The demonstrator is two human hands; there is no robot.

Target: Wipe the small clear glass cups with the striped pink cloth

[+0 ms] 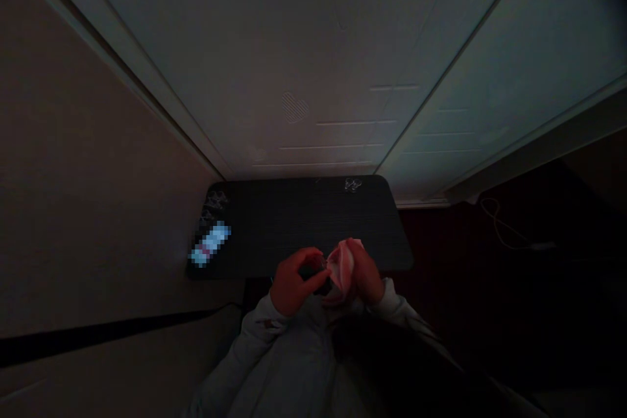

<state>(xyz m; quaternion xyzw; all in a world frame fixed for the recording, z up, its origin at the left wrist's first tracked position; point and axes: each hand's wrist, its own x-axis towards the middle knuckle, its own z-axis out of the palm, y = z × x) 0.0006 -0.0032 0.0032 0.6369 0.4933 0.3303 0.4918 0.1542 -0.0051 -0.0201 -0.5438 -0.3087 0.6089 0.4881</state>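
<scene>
The picture is dim. My right hand (366,275) is closed around a crumpled pink cloth (343,268), held just past the near edge of the dark table (289,215). Beside it, my left hand (292,282) is curled with thumb and forefinger bent towards the cloth. A tiny shiny item (323,263) shows at the left fingertips; its kind cannot be made out. Both hands are close together in front of my body, and the cloth lies between them. The lower fingers of my left hand are lost in shadow.
Small clear, wiry pieces (353,184) lie at the table's back right, with several similar pieces (215,201) at the left end. A bright pixelated object (209,245) is near the left edge. A pale panelled wall (333,65) rises behind; a white cable (504,228) is at right.
</scene>
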